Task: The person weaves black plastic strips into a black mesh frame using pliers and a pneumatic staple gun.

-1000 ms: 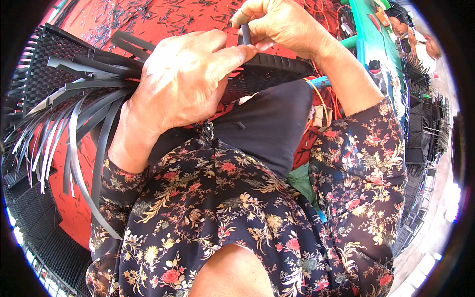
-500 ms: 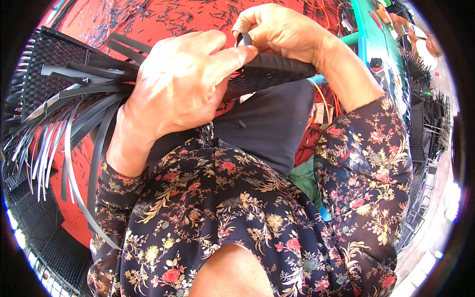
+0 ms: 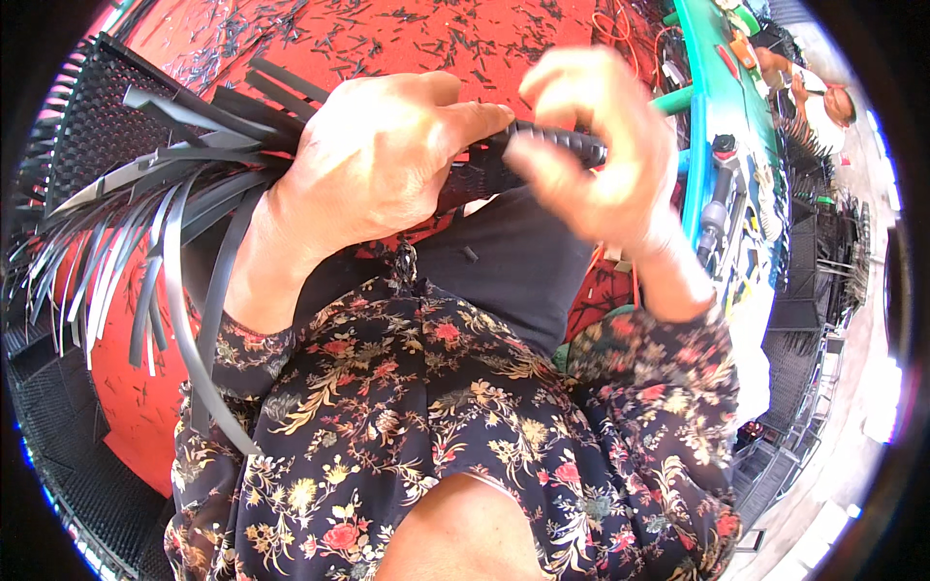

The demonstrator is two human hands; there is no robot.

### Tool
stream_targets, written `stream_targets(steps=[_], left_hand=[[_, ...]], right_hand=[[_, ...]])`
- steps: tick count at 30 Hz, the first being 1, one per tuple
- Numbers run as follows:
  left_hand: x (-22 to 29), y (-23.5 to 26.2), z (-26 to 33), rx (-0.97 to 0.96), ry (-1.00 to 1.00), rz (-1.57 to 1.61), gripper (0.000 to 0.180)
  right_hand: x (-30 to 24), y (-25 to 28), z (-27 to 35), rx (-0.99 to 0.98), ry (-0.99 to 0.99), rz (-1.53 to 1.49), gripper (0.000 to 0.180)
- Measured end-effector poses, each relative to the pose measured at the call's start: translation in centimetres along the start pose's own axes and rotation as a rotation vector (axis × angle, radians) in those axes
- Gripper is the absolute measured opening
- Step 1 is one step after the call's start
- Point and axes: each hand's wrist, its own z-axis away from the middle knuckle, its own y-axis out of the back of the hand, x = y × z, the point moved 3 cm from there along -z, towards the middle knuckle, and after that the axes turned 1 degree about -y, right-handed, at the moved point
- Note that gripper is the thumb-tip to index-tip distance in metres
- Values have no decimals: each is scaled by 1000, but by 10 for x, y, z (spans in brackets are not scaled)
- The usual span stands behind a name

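My left hand [image 3: 373,160] is closed on a black woven piece of flat strips, its thumb and finger pressing at the wrapped edge [image 3: 562,142]. A fan of loose black strips [image 3: 184,208] spills out to the left from beneath that hand and wrist. Over the right end of the wrapped edge is my right hand [image 3: 610,160], blurred by motion. Its thumb and fingers look apart, but whether a strip lies between them cannot be made out. Part of the weave is hidden behind both hands.
Black strip offcuts litter the red floor [image 3: 407,48]. A black woven panel [image 3: 87,126] stands at left. On the right, a green table [image 3: 722,92] carries a dark power tool [image 3: 715,208] and other items. Another person [image 3: 819,107] is at far right.
My right hand has dropped lower and turned, away from the small strip loop it was pinching. My left hand has shifted slightly right with the woven piece, still gripping it.
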Motion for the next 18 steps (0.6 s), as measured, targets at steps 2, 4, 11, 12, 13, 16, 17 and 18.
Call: stream_targets(steps=[2, 4, 11, 12, 13, 16, 17, 18], left_hand=[[-4, -1, 4, 56, -12, 43, 23], [-5, -2, 4, 93, -53, 54, 25], [-7, -2, 6, 47, -69, -16, 34], [-7, -2, 7, 51, -65, -10, 33], [-7, -2, 7, 41, -58, -21, 33], [-5, -3, 9, 4, -34, -47, 32], [-4, -3, 11, 15, -33, -36, 31], [-3, -3, 12, 27, -34, -25, 31]], right_hand=[[-14, -13, 15, -7, 74, 105, 33], [-11, -32, 22, 104, 134, 222, 34], [-15, -31, 23, 176, 261, 255, 15], [-20, -26, 24, 161, 254, 243, 14], [-24, -22, 23, 147, 246, 231, 13], [-36, -4, 17, 50, 225, 249, 19], [-37, -2, 16, 15, 236, 253, 18], [-37, 2, 15, 11, 252, 280, 16]])
